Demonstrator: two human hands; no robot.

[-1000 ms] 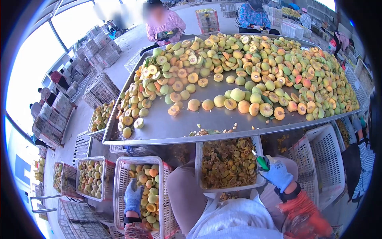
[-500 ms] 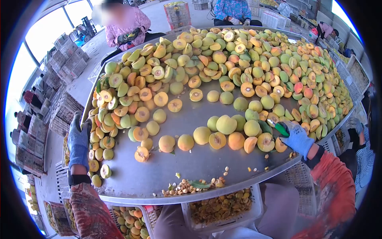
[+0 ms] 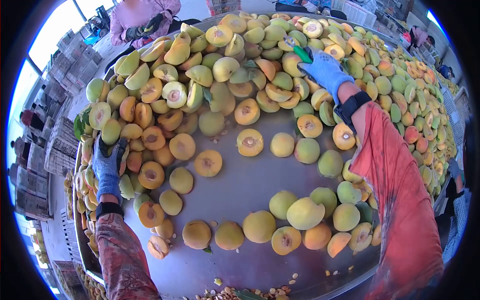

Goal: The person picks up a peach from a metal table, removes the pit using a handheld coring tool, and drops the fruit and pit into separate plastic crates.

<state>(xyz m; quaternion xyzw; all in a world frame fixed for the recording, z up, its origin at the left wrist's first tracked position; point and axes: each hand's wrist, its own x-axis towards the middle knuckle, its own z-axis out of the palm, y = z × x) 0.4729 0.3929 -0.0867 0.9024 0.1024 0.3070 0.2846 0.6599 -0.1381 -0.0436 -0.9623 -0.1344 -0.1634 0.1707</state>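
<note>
Halved yellow-green fruit (image 3: 225, 68) lies heaped across the metal table (image 3: 235, 170), many pieces showing pits. At the left of the heap my left hand (image 3: 107, 162), in a blue glove, has its fingers apart and touches the fruit; a green half rests by its fingertips. My right hand (image 3: 325, 70), also gloved, is closed around a green-handled tool (image 3: 302, 53) and reaches over the far part of the heap. The tool's metal tip points up and left, above the fruit. Nearer me, a loose row of fruit (image 3: 260, 226) crosses the table.
Loose pits (image 3: 250, 292) lie near the table's front edge. A person in pink (image 3: 145, 20) sits beyond the table at the far left, another person in blue further right. Stacked crates (image 3: 62, 145) stand at the left. A co-worker's sleeve (image 3: 457, 215) shows at the right.
The view has moved closer over the table. My left hand has gone from the table's left edge onto the fruit. My right hand with the tool has reached forward to the far heap.
</note>
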